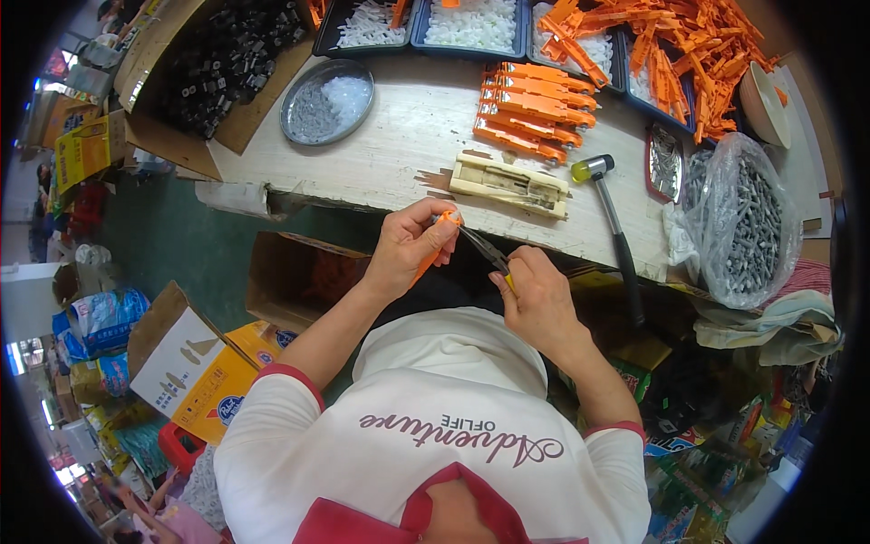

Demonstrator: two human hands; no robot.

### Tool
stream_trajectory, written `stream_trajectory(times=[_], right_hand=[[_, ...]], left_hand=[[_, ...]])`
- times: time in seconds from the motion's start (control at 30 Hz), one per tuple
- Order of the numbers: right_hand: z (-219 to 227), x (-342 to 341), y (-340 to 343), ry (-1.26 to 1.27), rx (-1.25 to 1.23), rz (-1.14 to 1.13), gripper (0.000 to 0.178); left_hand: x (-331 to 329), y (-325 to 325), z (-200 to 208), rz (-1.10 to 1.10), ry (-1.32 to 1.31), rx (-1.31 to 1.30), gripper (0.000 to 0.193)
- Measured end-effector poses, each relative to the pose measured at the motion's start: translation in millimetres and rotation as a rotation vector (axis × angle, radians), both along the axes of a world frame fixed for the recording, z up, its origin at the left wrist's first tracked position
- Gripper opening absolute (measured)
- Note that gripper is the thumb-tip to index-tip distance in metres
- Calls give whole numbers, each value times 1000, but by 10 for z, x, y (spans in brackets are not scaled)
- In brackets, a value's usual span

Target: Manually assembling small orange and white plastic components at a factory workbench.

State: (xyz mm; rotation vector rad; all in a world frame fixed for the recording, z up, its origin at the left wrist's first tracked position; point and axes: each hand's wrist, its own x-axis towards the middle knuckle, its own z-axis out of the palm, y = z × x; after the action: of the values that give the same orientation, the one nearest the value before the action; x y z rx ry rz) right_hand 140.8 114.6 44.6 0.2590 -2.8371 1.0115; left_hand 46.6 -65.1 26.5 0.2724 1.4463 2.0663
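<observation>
Pinched in my left hand (401,252) is an orange plastic part (450,218), mostly covered by the fingers. My right hand (541,295) is closed round the yellow handles of a pair of long-nose pliers (485,247). The plier jaws reach the end of the orange part; what they grip there is too small to make out. Both hands are in front of the bench edge, above my lap. Just beyond them on the bench lies a cream-coloured grooved block (507,188). A mallet (616,222) with a yellow-and-grey head hangs its black handle over the edge.
Behind the block, several orange assemblies (535,104) lie in a row. Blue bins (417,43) hold white pieces, beside a heap of orange parts (698,54). A round dish (326,102) stands left. At right are a red-rimmed tray (664,163) and a bag of grey metal pieces (748,227).
</observation>
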Motion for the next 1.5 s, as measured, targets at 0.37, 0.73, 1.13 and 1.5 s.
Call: stream_trajectory(times=[0.37, 0.73, 1.13, 1.5], right_hand=[[30, 12, 10, 1, -53, -15, 19], [-37, 34, -30, 56, -84, -18, 17], [-151, 44, 116, 171, -58, -17, 16], [-86, 34, 149, 167, -97, 2, 17]], left_hand=[[-1, 5, 28, -26, 140, -55, 21], [2, -11, 67, -44, 171, -125, 16], [25, -1, 120, 18, 619, -354, 16], [31, 18, 147, -55, 642, -271, 19]])
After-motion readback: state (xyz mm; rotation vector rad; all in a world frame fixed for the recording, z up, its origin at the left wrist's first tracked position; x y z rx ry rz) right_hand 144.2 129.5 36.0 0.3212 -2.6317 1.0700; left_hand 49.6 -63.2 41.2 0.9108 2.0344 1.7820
